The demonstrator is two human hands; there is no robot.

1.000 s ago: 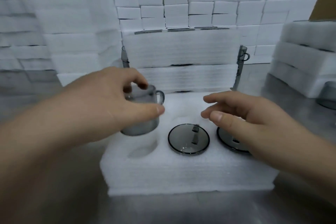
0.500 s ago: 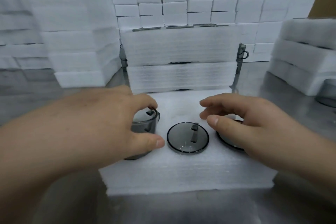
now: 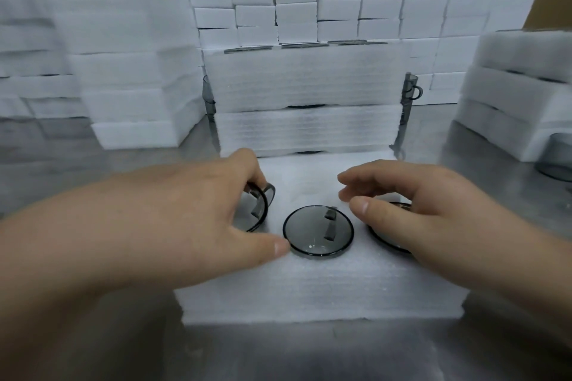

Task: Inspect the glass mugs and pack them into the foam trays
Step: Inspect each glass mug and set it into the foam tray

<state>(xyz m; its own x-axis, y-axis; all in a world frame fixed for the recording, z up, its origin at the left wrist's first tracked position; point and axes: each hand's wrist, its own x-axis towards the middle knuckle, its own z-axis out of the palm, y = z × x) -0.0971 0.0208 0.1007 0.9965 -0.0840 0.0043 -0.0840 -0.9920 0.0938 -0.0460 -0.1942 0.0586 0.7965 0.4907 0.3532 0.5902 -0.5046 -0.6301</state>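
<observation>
A white foam tray (image 3: 322, 291) is seen on the metal table (image 3: 309, 356), and every place is given from it. Three grey glass mugs are seated in its row of pockets, sunk deep into the foam. The left mug (image 3: 263, 198), in the tray's left pocket, is mostly covered by the left hand (image 3: 185, 219). The fingers are curled over its far rim and the mug is gripped there, while the thumb is stretched across the foam, its tip just beside the rim of the middle mug (image 3: 318, 230). The middle mug is left uncovered between the two hands, in the tray's centre pocket. The right mug (image 3: 383, 241), in the tray's right pocket, is largely hidden under the right hand (image 3: 427, 213), which is held loosely curled with nothing grasped; whether the mug is touched cannot be told. More stacked trays (image 3: 306, 80) are seen just behind the tray's far edge, and a loose mug (image 3: 557, 161) stands well off to the tray's right
</observation>
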